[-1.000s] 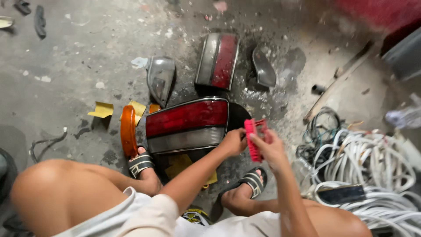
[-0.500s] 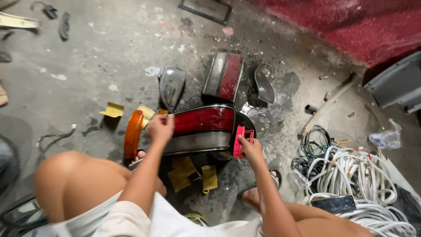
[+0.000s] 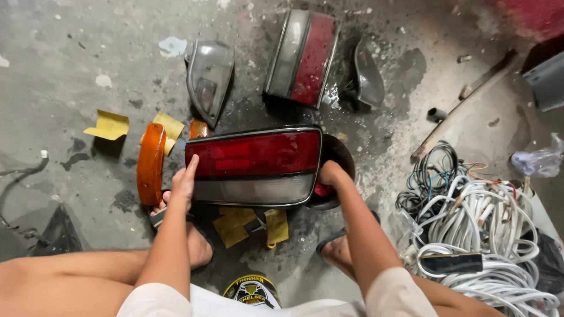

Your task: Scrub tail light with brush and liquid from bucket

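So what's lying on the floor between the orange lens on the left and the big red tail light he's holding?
In the head view, only a small orange lamp piece lies between the orange lens and the red tail light, near their tops; lower down is the left hand.

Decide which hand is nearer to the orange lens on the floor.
Left. The left hand rests on the left end of the tail light, just beside the orange lens. The right hand is at the light's far right end.
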